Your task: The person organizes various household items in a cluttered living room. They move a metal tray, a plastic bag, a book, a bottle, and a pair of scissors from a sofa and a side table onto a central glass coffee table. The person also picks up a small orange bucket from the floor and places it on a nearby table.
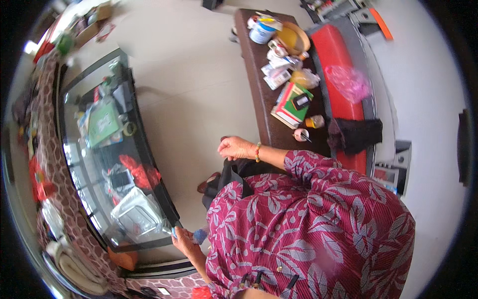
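Observation:
My left hand (pixel 185 240) is at the near corner of the glass-topped table (pixel 157 149), closed around a small blue, soft-looking item (pixel 200 236) that shows on both sides of it. What that item is, I cannot tell. My right hand (pixel 236 148), with a beaded bracelet at the wrist, is held in front of my body with its fingers curled. It is just above black fabric (pixel 239 172) by my legs; whether it grips anything is hidden. Under the glass lie a green booklet (pixel 102 124), a roll of tape (pixel 129 129), red plastic (pixel 140 173) and a tray wrapped in clear plastic (pixel 138 216).
A brown bench (pixel 257 93) holds a blue-white can (pixel 262 33), a basket (pixel 298 39), books (pixel 292 106), a small jar (pixel 314 121) and a cup (pixel 301 135). Beside it is a red cushioned seat (pixel 338 48) with a pink plastic bag (pixel 349 84). A patterned sofa (pixel 56 149) borders the table.

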{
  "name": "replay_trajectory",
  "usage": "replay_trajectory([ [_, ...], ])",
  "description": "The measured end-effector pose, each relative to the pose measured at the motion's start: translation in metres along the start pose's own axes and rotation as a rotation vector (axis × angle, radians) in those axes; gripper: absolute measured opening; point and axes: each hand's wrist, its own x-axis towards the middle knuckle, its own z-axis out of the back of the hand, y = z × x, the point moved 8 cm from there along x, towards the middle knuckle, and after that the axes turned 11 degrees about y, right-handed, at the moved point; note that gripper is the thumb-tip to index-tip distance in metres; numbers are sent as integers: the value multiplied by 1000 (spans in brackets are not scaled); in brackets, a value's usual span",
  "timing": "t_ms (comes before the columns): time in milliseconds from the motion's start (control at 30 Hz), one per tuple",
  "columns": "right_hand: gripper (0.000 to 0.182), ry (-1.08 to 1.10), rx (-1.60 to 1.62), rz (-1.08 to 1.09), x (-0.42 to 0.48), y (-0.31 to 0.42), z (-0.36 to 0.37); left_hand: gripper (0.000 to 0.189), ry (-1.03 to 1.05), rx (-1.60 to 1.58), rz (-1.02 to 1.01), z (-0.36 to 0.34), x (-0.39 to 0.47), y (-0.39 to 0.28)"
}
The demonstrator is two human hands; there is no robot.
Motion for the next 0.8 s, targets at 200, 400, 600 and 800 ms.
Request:
replay_trajectory([
  [200, 21, -291, 47, -151, -51, -77, 95, 14, 276, 216, 29, -82, 25, -24],
  [400, 17, -522, 188, -284, -108, -137, 138, 15, 443, 346, 33, -128, 40, -31],
  [600, 17, -603, 353, -303, -135, -167, 151, 13, 504, 510, 145, -164, 37, -36],
  [800, 21, -681, 445, -279, -122, -195, 112, 8, 584, 549, 170, -155, 80, -31],
])
